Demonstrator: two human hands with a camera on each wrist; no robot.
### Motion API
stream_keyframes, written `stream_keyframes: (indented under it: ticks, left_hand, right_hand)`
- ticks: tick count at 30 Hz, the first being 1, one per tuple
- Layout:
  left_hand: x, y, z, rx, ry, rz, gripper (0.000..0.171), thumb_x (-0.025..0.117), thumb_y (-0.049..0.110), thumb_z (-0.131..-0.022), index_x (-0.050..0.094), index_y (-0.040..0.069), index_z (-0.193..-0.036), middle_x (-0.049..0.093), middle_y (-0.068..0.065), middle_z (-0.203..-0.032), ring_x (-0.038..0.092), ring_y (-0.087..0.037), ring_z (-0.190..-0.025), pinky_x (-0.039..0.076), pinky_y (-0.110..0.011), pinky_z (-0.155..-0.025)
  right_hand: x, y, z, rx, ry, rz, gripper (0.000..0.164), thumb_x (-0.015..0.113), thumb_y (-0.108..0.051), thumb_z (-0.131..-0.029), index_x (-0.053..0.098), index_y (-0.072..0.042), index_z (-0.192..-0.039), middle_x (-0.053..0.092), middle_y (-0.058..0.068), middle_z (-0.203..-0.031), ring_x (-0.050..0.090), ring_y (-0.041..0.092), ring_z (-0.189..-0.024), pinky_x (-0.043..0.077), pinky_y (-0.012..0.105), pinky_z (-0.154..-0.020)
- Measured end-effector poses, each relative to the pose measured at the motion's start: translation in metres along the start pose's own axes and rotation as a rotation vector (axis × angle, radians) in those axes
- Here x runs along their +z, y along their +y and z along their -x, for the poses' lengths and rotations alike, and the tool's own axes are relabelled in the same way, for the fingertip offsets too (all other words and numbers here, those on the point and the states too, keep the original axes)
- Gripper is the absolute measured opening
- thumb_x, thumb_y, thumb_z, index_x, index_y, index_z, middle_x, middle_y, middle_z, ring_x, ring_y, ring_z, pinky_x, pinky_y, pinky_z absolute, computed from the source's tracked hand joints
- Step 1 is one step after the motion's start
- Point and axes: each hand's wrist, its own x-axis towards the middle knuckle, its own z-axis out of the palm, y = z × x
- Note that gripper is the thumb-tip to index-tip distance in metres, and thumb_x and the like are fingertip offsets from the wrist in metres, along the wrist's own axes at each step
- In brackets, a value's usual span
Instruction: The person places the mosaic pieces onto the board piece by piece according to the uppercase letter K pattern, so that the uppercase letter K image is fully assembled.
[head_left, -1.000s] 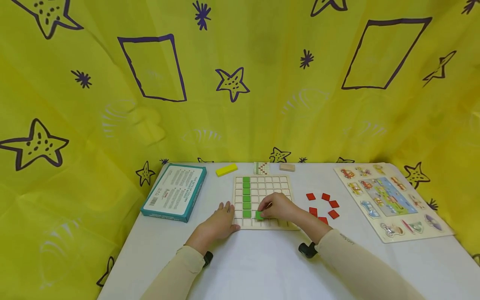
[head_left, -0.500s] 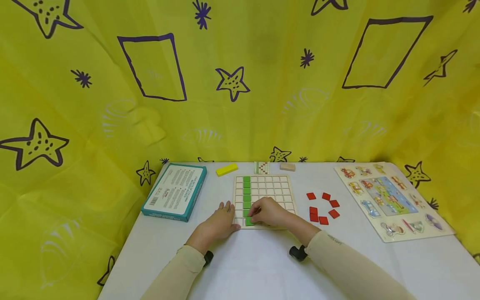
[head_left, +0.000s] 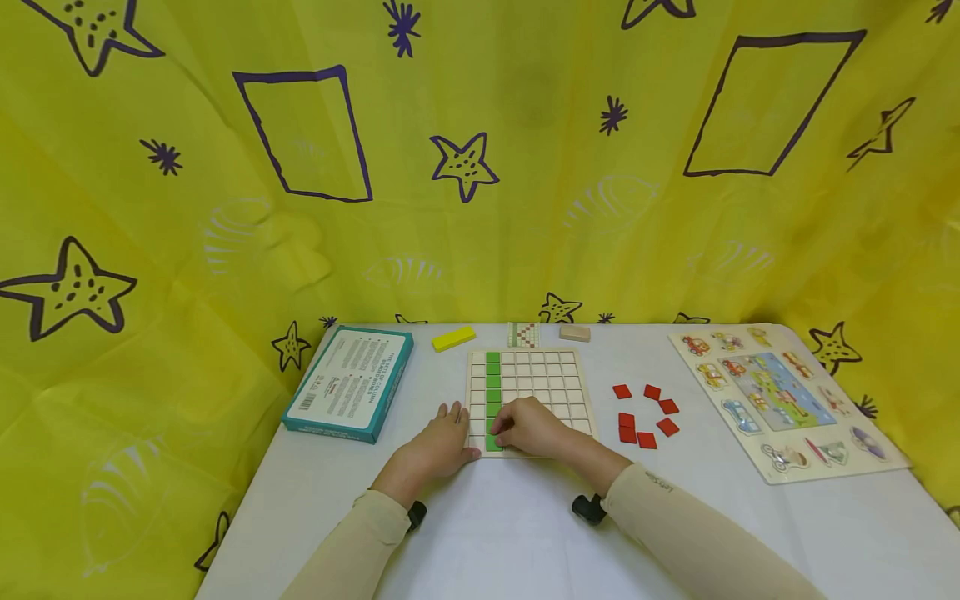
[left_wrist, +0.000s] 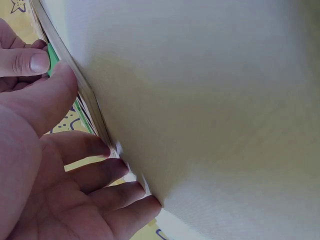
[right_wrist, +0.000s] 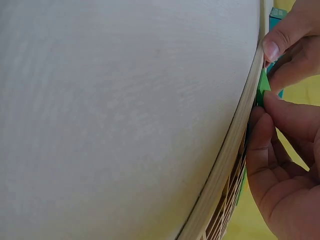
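Observation:
A wooden grid board [head_left: 553, 383] lies on the table, its second column from the left lined with green square tiles [head_left: 492, 382]. My right hand [head_left: 534, 427] pinches another green tile [right_wrist: 263, 86] at that column's front cell. The right wrist view shows this tile tilted at the board's front edge, thumb and fingers around it. My left hand [head_left: 437, 446] rests along the board's left side, fingers extended and thumb at the front corner. In the left wrist view, the left fingertips [left_wrist: 150, 200] lie at the board's edge.
Several red tiles [head_left: 647, 440] lie right of the board. Behind it are a yellow block [head_left: 453, 339], a patterned card [head_left: 523, 335] and a wooden block [head_left: 574, 333]. A teal box [head_left: 348, 383] stands left, a picture puzzle [head_left: 780, 392] right.
My right hand has moved left with the green tile, from the third column to the front cell of the second, and come down there. The left hand stays put.

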Motion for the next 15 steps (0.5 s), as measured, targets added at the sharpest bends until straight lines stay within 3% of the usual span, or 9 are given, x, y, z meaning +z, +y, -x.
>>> stream_keyframes:
  ticks: [11, 15]
  left_hand:
    - [0.0, 0.0001, -0.0005, -0.009, -0.007, 0.007, 0.076, 0.062, 0.039, -0.1, 0.034, -0.008, -0.152, 0.028, -0.025, -0.16, 0.023, -0.043, -0.148, 0.031, -0.051, -0.116]
    - [0.0007, -0.0002, -0.0015, -0.014, -0.009, 0.008, 0.076, 0.062, 0.04, -0.1, 0.034, -0.008, -0.152, 0.028, -0.025, -0.16, 0.023, -0.043, -0.148, 0.031, -0.051, -0.116]
  right_hand:
    - [0.0039, -0.0018, -0.0006, -0.028, 0.011, 0.041, 0.003, 0.08, -0.003, -0.084, 0.077, -0.001, -0.085, 0.071, -0.002, -0.081, 0.06, 0.009, -0.076, 0.053, 0.025, -0.067]
    - [0.0053, -0.0005, -0.0004, -0.027, 0.021, 0.048, 0.002, 0.079, -0.003, -0.085, 0.078, -0.003, -0.084, 0.071, -0.002, -0.081, 0.06, 0.009, -0.077, 0.053, 0.025, -0.067]
